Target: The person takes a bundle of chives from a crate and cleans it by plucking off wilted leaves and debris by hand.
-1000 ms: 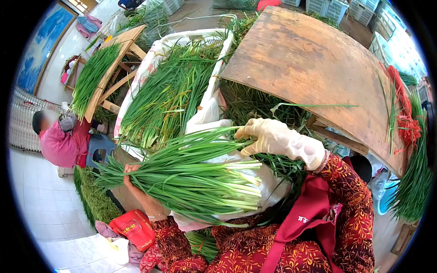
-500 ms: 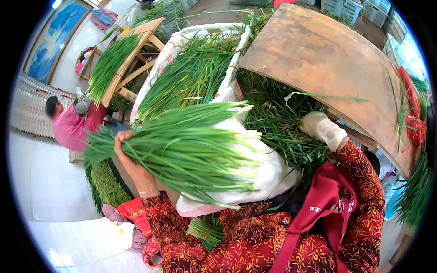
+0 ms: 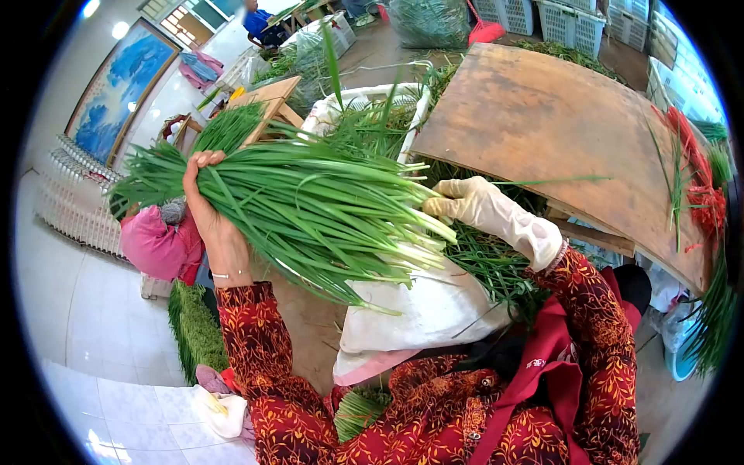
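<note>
A big bunch of long green leaves with pale stem ends point(image 3: 310, 209) is gripped near its leafy end by my bare left hand point(image 3: 203, 174). The pale ends point right, towards my gloved right hand point(image 3: 465, 203), whose fingers are pinched together at the edge of the stem ends. What lies between those fingers is too small to make out. Under the bunch is a white sack point(image 3: 418, 318) over my lap. Behind the bunch, a white-lined basket point(image 3: 422, 116) holds more leaves.
A wooden board point(image 3: 542, 116) with red twine point(image 3: 701, 198) stands at right, over loose dark leaves point(image 3: 496, 263). At left, a person in pink point(image 3: 159, 244) sits by a slanted wooden stand point(image 3: 271, 97). Crates point(image 3: 573, 27) stand at the back.
My left hand has lifted the bunch higher. My right hand first moved away to the loose leaves, then came back to the stem ends. The view has shifted, showing more of the back.
</note>
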Demonstrator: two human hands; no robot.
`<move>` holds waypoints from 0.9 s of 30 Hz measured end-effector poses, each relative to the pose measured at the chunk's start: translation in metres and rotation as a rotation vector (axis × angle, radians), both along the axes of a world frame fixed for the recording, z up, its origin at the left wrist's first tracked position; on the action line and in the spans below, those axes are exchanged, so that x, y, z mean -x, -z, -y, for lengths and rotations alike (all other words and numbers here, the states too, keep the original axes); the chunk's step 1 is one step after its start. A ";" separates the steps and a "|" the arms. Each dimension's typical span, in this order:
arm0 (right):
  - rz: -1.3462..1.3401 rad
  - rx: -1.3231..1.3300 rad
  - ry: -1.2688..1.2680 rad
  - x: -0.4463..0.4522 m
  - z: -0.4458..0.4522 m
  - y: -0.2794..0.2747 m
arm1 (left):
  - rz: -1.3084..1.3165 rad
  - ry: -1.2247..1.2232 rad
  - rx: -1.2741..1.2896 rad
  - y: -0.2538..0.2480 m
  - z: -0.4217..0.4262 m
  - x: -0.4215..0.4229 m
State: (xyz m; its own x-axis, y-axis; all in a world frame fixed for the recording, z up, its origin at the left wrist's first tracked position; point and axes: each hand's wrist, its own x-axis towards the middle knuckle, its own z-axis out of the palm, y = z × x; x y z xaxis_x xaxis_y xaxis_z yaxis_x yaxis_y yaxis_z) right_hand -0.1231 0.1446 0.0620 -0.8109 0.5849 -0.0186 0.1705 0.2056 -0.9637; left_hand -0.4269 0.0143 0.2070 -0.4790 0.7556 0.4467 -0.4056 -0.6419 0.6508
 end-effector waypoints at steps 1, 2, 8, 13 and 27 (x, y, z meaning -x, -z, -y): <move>0.018 0.007 0.035 -0.002 -0.002 0.005 | -0.028 0.003 0.007 -0.003 -0.002 -0.002; 0.075 0.093 0.055 -0.007 -0.002 0.005 | -0.053 0.008 0.016 -0.006 -0.004 -0.002; 0.491 -0.629 0.118 -0.041 -0.016 0.044 | -0.112 0.004 0.058 -0.012 -0.017 -0.011; 0.372 -0.355 0.269 -0.075 -0.030 0.033 | -0.193 -0.270 0.104 -0.023 -0.016 -0.035; -0.428 0.018 0.331 -0.099 -0.063 -0.022 | -0.240 0.502 -0.038 -0.057 -0.092 -0.134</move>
